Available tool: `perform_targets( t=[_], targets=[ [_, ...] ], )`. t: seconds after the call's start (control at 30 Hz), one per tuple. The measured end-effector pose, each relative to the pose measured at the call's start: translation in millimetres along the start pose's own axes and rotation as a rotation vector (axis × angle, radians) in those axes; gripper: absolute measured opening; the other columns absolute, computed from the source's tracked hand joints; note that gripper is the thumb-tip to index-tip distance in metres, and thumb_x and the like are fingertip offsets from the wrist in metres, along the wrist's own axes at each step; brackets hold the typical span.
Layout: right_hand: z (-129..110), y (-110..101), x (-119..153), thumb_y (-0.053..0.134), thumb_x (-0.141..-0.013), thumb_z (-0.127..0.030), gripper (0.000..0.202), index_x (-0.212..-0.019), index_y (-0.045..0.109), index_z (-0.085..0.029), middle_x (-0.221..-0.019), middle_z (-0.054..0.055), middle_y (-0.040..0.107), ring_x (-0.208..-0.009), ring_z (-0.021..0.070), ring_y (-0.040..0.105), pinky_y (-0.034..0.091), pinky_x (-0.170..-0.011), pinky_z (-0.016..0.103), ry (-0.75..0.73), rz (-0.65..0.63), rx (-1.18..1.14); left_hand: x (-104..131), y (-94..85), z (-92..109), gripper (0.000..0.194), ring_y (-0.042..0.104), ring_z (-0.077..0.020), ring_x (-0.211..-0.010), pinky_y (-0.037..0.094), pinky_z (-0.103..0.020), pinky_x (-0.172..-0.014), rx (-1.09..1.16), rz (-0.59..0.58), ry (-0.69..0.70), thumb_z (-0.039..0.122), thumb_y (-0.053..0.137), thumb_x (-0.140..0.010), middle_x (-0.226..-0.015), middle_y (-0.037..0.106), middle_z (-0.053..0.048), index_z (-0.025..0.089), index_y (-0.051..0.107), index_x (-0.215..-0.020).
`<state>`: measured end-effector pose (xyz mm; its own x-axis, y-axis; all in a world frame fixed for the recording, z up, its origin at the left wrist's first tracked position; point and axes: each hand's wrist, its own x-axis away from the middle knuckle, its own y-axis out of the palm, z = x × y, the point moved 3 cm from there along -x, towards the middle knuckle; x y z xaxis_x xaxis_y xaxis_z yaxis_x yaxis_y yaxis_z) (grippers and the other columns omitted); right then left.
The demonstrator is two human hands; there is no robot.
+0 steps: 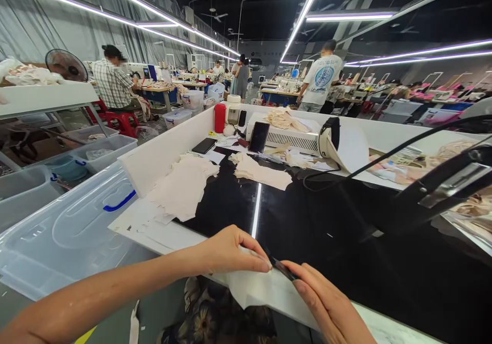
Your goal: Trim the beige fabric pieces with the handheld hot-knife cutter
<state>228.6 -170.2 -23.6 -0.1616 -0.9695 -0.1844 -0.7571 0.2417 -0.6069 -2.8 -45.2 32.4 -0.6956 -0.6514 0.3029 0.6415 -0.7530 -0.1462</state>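
My left hand [234, 251] pinches the edge of a white fabric piece [253, 286], which hangs over the table's front edge. Close beside its fingertips, my right hand [323, 292] is closed around a small dark tool [283, 269], its tip pointing at the fabric edge. Most of the tool is hidden by the fingers. Beyond my hands, a pile of cream fabric pieces [182, 185] lies at the left of the black tabletop [307, 226], and a smaller stack [262, 172] lies farther back.
At the back stand a phone [259, 137], a red container [220, 118] and a white vented machine [286, 133]. A dark lamp arm [442, 185] reaches in from the right. Left of the table is a clear plastic bin lid [88, 226]. Several people are farther off.
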Motion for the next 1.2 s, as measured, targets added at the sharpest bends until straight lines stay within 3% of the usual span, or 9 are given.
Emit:
perform_targets(
  t=[0.3,0.43,0.6,0.83,1.2],
  targets=[
    [15,4,-12,0.054,-0.114,-0.073,0.055,-0.146,0.084,-0.041,-0.153,0.003,0.081,-0.142,0.0332,0.079,0.066,-0.117,0.037,-0.076,-0.238,0.085,-2,2.7,-3,0.035,0.066,-0.0202,-0.087,0.045,-0.030,-0.077,-0.031,0.022,-0.018,0.049,0.089,-0.075,-0.088,0.081,-0.002,0.019,0.093,-0.092],
    [12,6,-13,0.052,-0.116,-0.069,0.053,-0.145,0.085,-0.039,-0.148,0.004,0.084,-0.139,0.0322,0.081,0.068,-0.113,0.036,-0.127,-0.211,0.135,-2,3.0,-3,0.032,0.065,-0.0197,-0.086,0.044,-0.029,-0.075,-0.029,0.048,-0.038,0.047,0.090,-0.074,-0.086,0.079,-0.002,0.019,0.093,-0.089],
    [-6,9,-9,0.047,-0.120,-0.065,0.054,-0.140,0.087,-0.037,-0.138,0.006,0.088,-0.124,0.0264,0.087,0.072,-0.099,0.027,-0.202,-0.074,0.151,0,3.8,0,0.032,0.065,-0.0197,-0.089,0.043,-0.029,-0.076,-0.020,0.045,-0.059,0.046,0.092,-0.072,-0.088,0.080,-0.001,0.020,0.093,-0.091],
    [-11,3,-17,0.052,-0.121,-0.054,0.042,-0.139,0.087,-0.039,-0.132,0.003,0.090,-0.113,0.0231,0.090,0.071,-0.090,0.020,-0.304,-0.161,0.192,2,3.8,-1,0.030,0.064,-0.0193,-0.088,0.043,-0.030,-0.076,-0.056,0.066,-0.056,0.045,0.086,-0.073,-0.087,0.079,0.000,0.021,0.093,-0.089],
    [-1,9,-17,0.052,-0.120,-0.056,0.045,-0.143,0.086,-0.038,-0.143,0.004,0.086,-0.131,0.0264,0.085,0.069,-0.106,0.026,-0.217,-0.218,0.161,0,5.1,-4,0.030,0.064,-0.0187,-0.086,0.043,-0.030,-0.074,-0.050,0.075,-0.080,0.044,0.085,-0.072,-0.084,0.078,0.000,0.020,0.093,-0.088]
  ],
)
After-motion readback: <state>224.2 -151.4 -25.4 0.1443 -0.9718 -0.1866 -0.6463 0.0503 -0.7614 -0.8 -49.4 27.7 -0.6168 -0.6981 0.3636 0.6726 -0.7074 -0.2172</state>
